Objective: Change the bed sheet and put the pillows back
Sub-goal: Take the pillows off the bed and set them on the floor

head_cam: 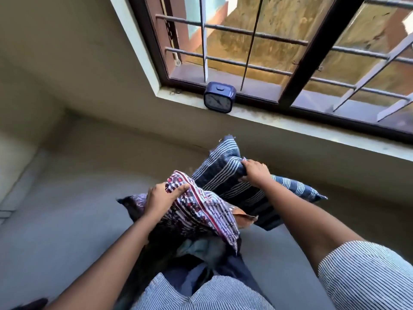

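- Bed [67, 220], far left and running under everything: grey, flat, smooth. Focus is soft here, so I cannot tell if this is a fresh sheet or bare mattress.
- Step, as I judge it: pillow handling. I hold both pillows up over the wall side of the bed. If the grey is the new sheet, this is the put-back.
- My left hand [162, 198]: fingers and thumb clamped over the top edge of the patterned pillow [201, 218], cloth bunched in the grip.
- Patterned pillow: red, white and dark print, limp, off the bed, slanting down toward my lap.
- Striped pillow [223, 175]: dark blue with pale bands, held tilted, one corner pointing up at the wall below the window. It sits just behind the patterned one and looks to touch it. The clock [219, 97] on the sill is well apart above.
- My right hand [257, 171]: fingers curled tight on the striped pillow's upper edge.
- Next move calls for lowering each pillow flat, side by side, and letting go one at a time.
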